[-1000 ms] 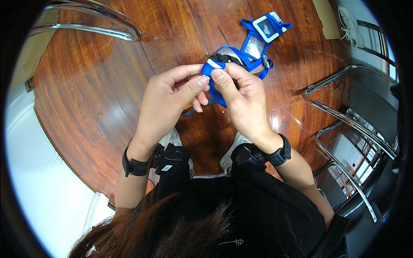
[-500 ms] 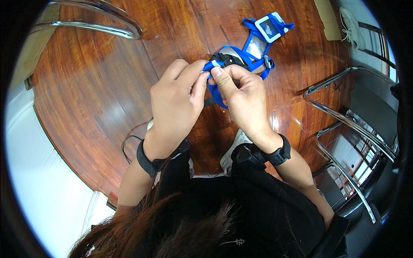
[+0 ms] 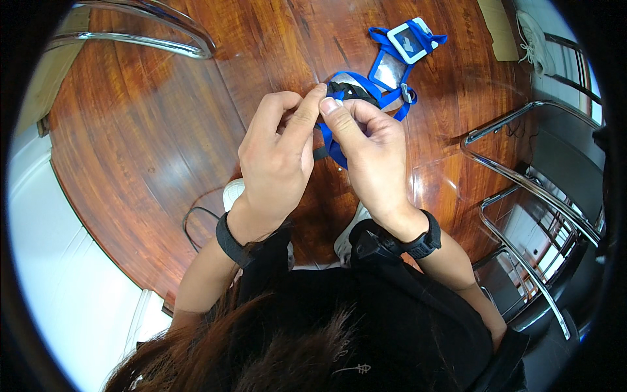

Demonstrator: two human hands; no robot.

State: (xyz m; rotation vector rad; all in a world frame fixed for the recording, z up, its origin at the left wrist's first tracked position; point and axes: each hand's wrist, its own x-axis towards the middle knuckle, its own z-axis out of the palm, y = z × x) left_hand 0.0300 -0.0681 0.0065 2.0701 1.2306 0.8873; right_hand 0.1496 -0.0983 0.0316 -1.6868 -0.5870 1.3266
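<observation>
My left hand [image 3: 277,147] and my right hand [image 3: 375,150] meet above the floor, fingertips touching. Between thumb and bent index finger, my right hand pinches a blue strap [image 3: 336,155], which hangs in a loop below the fingers. The fingers of my left hand are closed against the same spot, at the strap; its exact hold is partly hidden. Just beyond the fingertips lies a bundle of blue webbing with black and grey parts and a buckle [image 3: 409,95]. A blue-edged clear badge holder [image 3: 390,70] and a white-framed holder [image 3: 411,42], wound with blue ribbon, lie farther off.
Chrome-legged chairs [image 3: 535,179] stand on the right, and a curved chrome tube [image 3: 163,44] is at the far left. A white shoe [image 3: 537,49] and cardboard [image 3: 498,29] lie at the far right. A dark cable [image 3: 187,225] curls beside my foot on the wood floor [image 3: 130,157].
My left hand has shifted slightly right and turned, its index finger now straighter. Less of the blue strap shows between the fingertips. My right hand has barely moved.
</observation>
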